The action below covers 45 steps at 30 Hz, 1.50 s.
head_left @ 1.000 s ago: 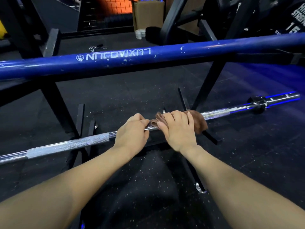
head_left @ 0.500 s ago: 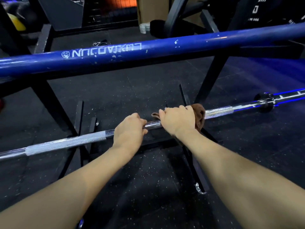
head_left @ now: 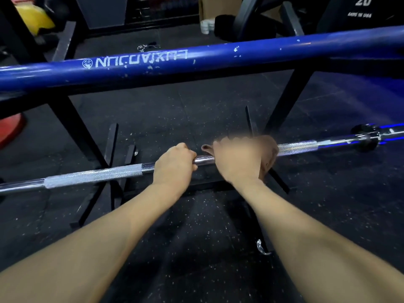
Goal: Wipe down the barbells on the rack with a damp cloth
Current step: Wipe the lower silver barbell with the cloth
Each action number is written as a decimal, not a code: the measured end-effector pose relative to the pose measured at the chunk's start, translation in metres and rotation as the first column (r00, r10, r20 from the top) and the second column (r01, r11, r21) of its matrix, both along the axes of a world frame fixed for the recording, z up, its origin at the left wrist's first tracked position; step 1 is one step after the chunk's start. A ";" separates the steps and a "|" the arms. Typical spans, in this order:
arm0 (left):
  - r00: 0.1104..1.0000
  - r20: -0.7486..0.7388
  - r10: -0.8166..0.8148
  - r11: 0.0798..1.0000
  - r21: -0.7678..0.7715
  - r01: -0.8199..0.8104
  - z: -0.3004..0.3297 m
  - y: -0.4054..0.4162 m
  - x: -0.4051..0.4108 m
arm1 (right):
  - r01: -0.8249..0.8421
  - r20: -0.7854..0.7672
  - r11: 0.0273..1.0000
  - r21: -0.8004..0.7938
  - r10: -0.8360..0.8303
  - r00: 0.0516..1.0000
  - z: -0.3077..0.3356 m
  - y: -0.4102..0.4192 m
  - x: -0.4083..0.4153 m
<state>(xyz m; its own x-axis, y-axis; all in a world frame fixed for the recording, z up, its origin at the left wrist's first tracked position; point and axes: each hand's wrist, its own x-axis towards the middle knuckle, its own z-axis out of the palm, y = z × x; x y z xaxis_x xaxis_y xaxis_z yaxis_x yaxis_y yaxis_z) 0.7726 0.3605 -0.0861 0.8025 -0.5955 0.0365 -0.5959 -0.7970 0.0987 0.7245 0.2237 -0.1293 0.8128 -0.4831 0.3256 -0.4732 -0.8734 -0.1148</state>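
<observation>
A chrome barbell (head_left: 94,176) with knurled sections runs from lower left to upper right across the low black rack (head_left: 110,149). My left hand (head_left: 173,166) grips its smooth middle part. Just to the right, my right hand (head_left: 237,159), blurred by motion, holds a brown cloth (head_left: 270,154) wrapped over the bar. A corner of the cloth sticks out between the two hands. The barbell's black collar and sleeve (head_left: 367,136) lie at the far right.
A thick blue bar (head_left: 196,60) with white lettering crosses above and beyond the barbell. Black rack uprights (head_left: 286,99) stand behind. The floor is black speckled rubber. A red plate (head_left: 11,130) sits at left, yellow gear and a cardboard box farther back.
My right hand with the cloth has slid a little to the right along the bar, opening a gap of bare chrome beside my left hand, which keeps its grip.
</observation>
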 end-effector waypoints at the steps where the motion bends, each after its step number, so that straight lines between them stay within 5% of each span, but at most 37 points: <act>1: 1.000 -0.001 0.001 1.000 0.011 -0.001 0.000 -0.001 0.000 | -0.009 0.057 1.000 -0.018 0.010 0.998 -0.006 0.003 -0.006; 6: 1.000 0.002 0.016 0.998 0.067 -0.016 0.005 -0.005 -0.001 | -0.098 0.185 0.994 0.054 0.087 0.979 -0.023 0.006 -0.021; 12: 0.996 -0.083 0.041 0.992 0.125 -0.030 0.020 -0.010 0.000 | -0.004 -0.171 0.988 0.154 0.031 0.985 0.016 -0.004 0.009; 18: 0.999 -0.035 0.010 0.983 0.185 -0.003 0.016 -0.012 0.006 | -0.040 0.042 0.998 0.044 0.038 0.998 -0.013 0.014 -0.034; 24: 0.999 0.010 -0.031 0.982 0.187 0.028 0.013 -0.013 0.007 | -0.059 -0.193 0.981 0.187 0.096 0.977 0.008 -0.003 -0.017; 30: 0.998 0.003 -0.060 0.972 0.228 0.058 0.016 -0.011 0.009 | -0.045 -0.238 0.972 0.231 0.101 0.966 0.016 0.008 -0.028; 39: 0.988 0.009 -0.153 0.954 0.263 0.146 0.028 -0.008 0.002 | -0.066 -0.370 0.989 0.133 0.111 0.922 0.040 0.012 -0.041; 45: 0.997 0.007 -0.073 0.972 0.226 0.070 0.017 -0.012 0.007 | -0.176 -0.208 0.984 -0.020 0.168 0.964 0.011 -0.009 -0.039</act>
<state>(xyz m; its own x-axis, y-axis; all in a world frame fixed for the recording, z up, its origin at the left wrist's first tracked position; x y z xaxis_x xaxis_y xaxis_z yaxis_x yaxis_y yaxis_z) 0.7799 0.3488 -0.0690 0.7578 -0.6457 -0.0935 -0.6523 -0.7528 -0.0877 0.6850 0.2144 -0.1187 0.9338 -0.3205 0.1590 -0.3252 -0.9457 0.0036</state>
